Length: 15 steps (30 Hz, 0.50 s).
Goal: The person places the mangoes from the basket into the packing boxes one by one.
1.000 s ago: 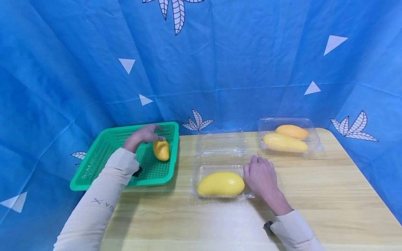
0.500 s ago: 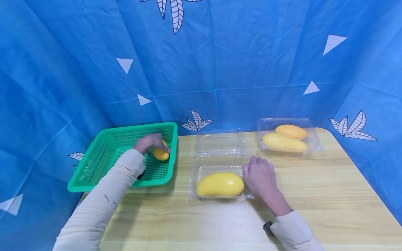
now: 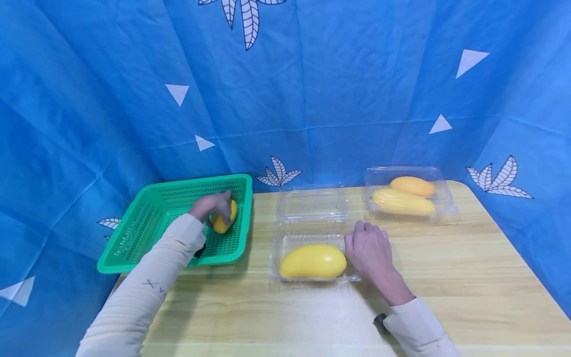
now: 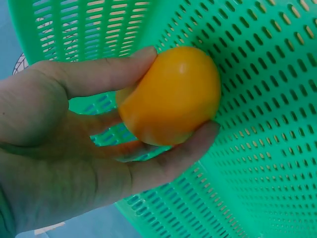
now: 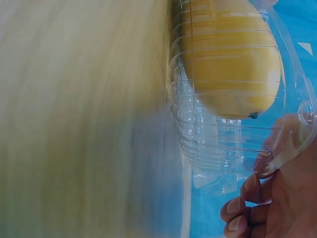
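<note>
My left hand (image 3: 213, 206) reaches into the green basket (image 3: 246, 233) and grips an orange-yellow mango (image 3: 222, 225). In the left wrist view, the thumb lies along one side of this mango (image 4: 181, 94) and the fingers curl round the other, close to the slotted wall. On the table, a clear plastic clamshell box (image 3: 308, 239) stands with its lid folded back and one large yellow mango (image 3: 314, 262) inside. At the box's right edge, my right hand (image 3: 370, 249) pinches the rim (image 5: 290, 153) between thumb and fingers; in the right wrist view, the other fingertips are curled below.
A second clear box (image 3: 446, 201), lid down, sits at the back right holding an orange-yellow mango (image 3: 412, 186) and a longer yellow fruit (image 3: 403, 202). Behind the wooden table (image 3: 482, 277) hangs a blue patterned cloth (image 3: 348, 89). The basket is near the table's left edge.
My left hand has come down over the mango in the basket and taken hold of it; the mango has turned and shifted slightly left. My right hand stays at the box's edge.
</note>
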Tool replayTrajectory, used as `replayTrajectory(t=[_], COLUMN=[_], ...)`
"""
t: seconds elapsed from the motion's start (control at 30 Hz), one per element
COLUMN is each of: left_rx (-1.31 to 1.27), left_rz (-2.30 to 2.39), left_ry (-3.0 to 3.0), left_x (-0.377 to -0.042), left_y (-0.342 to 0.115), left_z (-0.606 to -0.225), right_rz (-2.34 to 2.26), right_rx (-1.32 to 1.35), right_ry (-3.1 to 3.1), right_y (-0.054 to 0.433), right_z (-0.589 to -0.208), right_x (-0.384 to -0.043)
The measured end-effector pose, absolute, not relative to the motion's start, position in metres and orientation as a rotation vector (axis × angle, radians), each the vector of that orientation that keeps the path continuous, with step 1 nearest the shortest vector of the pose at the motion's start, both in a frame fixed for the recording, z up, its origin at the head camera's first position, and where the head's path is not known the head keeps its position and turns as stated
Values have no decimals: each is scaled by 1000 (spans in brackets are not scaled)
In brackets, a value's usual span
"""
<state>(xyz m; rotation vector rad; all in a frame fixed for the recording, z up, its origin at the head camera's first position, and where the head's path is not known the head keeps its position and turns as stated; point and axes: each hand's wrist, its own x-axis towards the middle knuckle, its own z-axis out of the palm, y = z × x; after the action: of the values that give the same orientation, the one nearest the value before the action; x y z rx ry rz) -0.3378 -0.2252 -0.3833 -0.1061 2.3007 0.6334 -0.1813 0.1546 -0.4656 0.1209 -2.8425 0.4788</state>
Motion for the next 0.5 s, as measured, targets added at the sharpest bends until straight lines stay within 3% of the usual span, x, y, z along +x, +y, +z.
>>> replayTrajectory(t=[0.5], left_rx=[71], left_rz=[729], left_ry=[2359], left_x=[-333], left_y=[-232], left_z=[-366], right_rz=[447], right_rx=[123], right_ry=[-2863], right_y=[154], right_z=[-464], right_x=[-181])
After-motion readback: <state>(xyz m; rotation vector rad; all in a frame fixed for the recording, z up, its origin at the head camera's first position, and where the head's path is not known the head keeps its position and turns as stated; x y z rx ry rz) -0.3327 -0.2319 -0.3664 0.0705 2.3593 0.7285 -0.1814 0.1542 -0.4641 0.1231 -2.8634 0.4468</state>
